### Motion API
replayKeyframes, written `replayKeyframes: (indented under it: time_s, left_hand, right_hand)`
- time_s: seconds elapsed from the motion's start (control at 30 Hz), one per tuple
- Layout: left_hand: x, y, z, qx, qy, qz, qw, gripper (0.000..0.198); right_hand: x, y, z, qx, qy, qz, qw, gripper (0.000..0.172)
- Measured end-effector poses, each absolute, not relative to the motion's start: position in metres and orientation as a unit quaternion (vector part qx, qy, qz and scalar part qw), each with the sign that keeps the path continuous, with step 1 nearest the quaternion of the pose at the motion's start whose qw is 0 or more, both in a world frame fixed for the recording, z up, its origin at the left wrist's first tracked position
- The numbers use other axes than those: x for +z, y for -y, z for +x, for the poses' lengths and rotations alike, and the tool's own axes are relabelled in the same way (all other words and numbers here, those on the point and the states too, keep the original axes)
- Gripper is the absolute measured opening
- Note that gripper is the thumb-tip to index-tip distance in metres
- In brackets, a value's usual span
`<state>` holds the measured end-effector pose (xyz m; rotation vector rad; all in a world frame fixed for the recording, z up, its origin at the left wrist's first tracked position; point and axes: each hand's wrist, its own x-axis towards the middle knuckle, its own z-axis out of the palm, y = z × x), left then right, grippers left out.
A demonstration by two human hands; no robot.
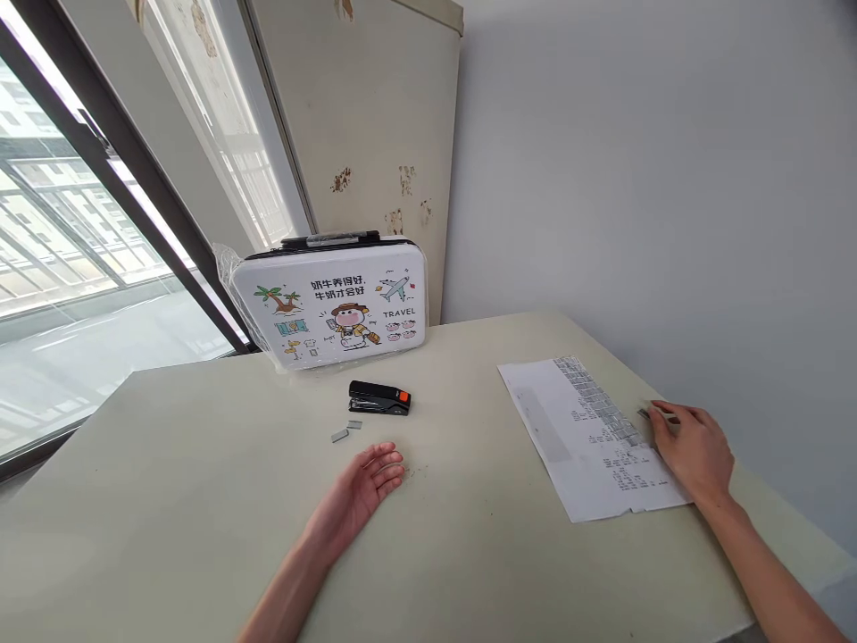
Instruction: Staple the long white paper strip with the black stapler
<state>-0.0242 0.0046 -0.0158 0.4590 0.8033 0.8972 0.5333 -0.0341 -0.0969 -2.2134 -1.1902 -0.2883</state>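
Observation:
My right hand (696, 451) pinches a small grey strip of staples (644, 413) just past the right edge of a white printed sheet (542, 429). Along that side of the sheet lies a row of staple strips (593, 393), packed close together. On its side, palm partly up, my left hand (375, 478) rests on the table with fingers loosely extended and nothing in it. Beyond its fingertips is a black stapler (378, 398) with an orange button. Two loose staple strips, one of them nearer (340, 436), lie in front of the stapler.
A white cartoon-printed case (341, 308) in clear plastic stands at the back of the pale table (201, 500). Behind it is a worn cabinet (381, 116). A window is at the left, and a grey wall (636, 179) borders the right side. Small crumbs lie near my left hand.

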Motion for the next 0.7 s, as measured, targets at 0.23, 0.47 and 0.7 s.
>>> replayKeyframes:
  time_s: [0.23, 0.47, 0.7]
  left_hand:
    - [-0.014, -0.004, -0.023, 0.418, -0.375, 0.213, 0.800, 0.019]
    - [-0.017, -0.003, -0.025, 0.415, -0.369, 0.227, 0.800, 0.018]
    - [-0.013, 0.004, -0.018, 0.416, -0.377, 0.393, 0.728, 0.029]
  right_hand:
    - [-0.084, 0.030, 0.496, -0.100, 0.644, -0.693, 0.309, 0.046]
    - [-0.091, 0.025, 0.457, 0.026, 0.739, -0.647, 0.185, 0.057]
    - [-0.087, 0.057, 0.381, 0.020, 0.773, -0.613, 0.158, 0.064]
